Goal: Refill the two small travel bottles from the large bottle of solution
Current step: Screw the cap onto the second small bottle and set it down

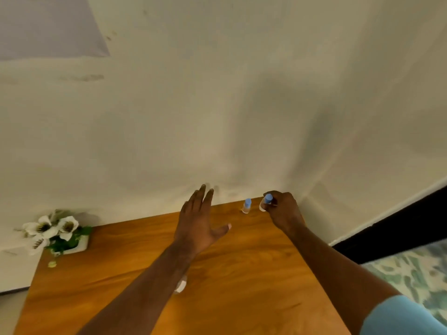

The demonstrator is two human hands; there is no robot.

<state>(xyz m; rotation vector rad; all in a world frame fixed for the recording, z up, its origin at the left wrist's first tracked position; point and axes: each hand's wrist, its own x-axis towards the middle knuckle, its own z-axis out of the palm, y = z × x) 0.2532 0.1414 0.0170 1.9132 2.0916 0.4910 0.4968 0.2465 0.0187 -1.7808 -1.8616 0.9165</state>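
Note:
Two small clear travel bottles with blue caps are at the far right of the wooden table (217,298). One travel bottle (247,206) stands upright and free near the back edge. My right hand (284,210) grips the other travel bottle (265,202), tilted, just right of the first. Above the table, left of the bottles, my left hand (199,223) hovers with straight, spread fingers and holds nothing. A pale, clear object (181,286), perhaps the large bottle, is mostly hidden under my left forearm.
A white pot of white artificial flowers (56,232) sits at the table's back left corner, with a small pale round item (52,264) in front of it. A cream wall runs behind the table. A patterned green and white fabric (416,274) lies to the right.

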